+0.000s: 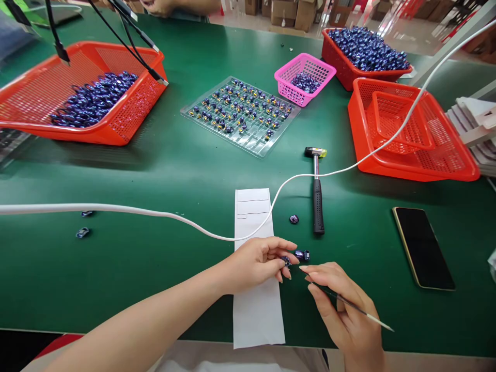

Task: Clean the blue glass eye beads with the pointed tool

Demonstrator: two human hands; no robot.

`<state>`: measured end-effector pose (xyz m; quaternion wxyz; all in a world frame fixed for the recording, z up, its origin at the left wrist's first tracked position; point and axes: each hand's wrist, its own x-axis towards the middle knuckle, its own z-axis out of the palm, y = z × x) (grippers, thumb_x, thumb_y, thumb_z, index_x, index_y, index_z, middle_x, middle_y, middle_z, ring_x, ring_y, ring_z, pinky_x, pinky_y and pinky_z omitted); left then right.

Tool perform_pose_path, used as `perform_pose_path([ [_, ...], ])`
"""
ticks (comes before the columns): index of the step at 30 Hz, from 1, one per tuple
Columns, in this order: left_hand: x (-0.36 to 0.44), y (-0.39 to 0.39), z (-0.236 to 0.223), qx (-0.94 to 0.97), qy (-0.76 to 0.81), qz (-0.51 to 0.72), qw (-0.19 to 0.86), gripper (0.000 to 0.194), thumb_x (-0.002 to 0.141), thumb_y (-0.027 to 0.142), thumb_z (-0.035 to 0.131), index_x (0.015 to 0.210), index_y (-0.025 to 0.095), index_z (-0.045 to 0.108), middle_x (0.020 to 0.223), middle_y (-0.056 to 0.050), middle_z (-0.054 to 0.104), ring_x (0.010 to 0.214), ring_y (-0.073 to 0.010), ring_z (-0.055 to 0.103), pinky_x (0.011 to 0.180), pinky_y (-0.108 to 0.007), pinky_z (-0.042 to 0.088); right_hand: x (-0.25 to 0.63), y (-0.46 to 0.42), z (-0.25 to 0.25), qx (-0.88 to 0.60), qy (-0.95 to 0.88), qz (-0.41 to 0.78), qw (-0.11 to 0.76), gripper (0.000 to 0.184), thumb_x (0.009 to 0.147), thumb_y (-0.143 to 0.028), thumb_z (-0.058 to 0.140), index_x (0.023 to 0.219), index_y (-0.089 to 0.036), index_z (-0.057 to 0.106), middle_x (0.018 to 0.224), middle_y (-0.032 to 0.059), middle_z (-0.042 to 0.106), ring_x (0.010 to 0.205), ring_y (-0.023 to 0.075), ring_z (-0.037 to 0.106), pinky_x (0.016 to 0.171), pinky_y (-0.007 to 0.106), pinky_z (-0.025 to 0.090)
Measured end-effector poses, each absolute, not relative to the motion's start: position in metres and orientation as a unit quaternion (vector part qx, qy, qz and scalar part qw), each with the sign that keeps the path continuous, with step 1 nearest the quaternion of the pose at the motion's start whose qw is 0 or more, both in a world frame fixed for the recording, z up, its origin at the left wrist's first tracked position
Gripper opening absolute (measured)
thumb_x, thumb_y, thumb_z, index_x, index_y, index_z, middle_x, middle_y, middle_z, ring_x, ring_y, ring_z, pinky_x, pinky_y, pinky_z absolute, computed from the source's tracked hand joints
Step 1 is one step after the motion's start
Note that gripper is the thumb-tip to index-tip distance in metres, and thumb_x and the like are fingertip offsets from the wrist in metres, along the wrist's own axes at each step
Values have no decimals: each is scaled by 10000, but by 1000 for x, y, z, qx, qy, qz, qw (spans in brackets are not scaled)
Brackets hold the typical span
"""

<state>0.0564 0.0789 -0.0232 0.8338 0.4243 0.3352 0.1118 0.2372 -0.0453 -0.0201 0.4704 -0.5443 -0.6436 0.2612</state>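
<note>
Blue metallic part (285, 261): in the left hand, above the right edge of the paper strip (258, 320); small and glossy, it could slip out if the pinch loosens.
Left hand (261, 263): thumb and fingers closed narrowly on that part; the fingertips could get jabbed, being so near the other hand's tool.
Right hand (351, 324): pinches a slender dark rod (354, 306) with a pale rear end; pressed too hard or at a poor angle, it might skid and scratch the finish.
Loose blue pieces (301, 255): on the surface (155, 258), just beside the left fingertips; a careless knuckle may knock them away.
White cable (201, 231): crosses the view beyond both hands; a forward reach could snag it.
Rubber-headed hammer (318, 204): lies farther out; its handle might roll if bumped.
</note>
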Motion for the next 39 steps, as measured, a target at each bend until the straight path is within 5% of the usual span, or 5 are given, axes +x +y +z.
perform_pose_path([
  [24,55,80,-20,456,298,111,831,295,860,198,640,1142,114,656,1086,-139,705,895,-202,700,747,-331,574,233,-43,-16,-603,-624,214,449,245,885,-59,598,1068,-212,653,992,58,727,842,193,708,775,334,598],
  [39,57,80,-22,457,305,108,828,306,852,141,591,1147,91,653,1085,-142,699,872,-191,703,762,-333,582,231,-44,-20,-584,-634,196,469,349,847,15,619,1114,-209,644,1025,56,718,902,186,665,778,340,591],
])
